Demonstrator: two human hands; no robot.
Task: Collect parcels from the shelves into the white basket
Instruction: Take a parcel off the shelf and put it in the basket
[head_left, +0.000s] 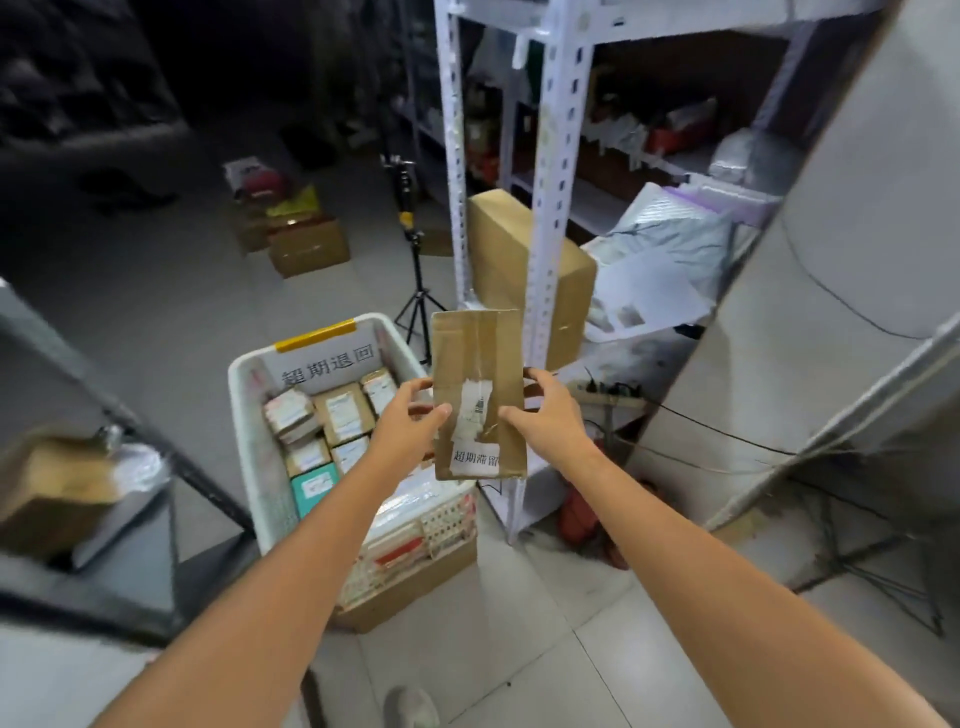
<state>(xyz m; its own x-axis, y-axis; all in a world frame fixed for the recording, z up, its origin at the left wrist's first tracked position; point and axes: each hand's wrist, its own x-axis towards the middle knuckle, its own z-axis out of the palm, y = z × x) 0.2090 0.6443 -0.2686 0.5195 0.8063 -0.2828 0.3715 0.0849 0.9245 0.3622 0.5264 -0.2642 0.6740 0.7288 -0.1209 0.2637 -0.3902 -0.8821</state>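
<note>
I hold a flat brown cardboard parcel (478, 364) upright in front of me, taped and bearing a torn white label. My left hand (408, 423) grips its left edge and my right hand (543, 410) grips its right edge. The parcel hangs over the right rim of the white basket (244, 410), which stands on the floor with a yellow clip and a printed sign at its far end. Several small labelled boxes (332, 421) lie inside the basket. The white metal shelf (558, 156) rises just behind the parcel.
A large cardboard box (498, 249) leans at the shelf's foot, with grey mailer bags (670, 244) on the lower shelf. A tripod (415, 260) stands behind the basket. A dark rack with a box (52, 488) is at the left. A power strip and cables (618, 395) lie at the right.
</note>
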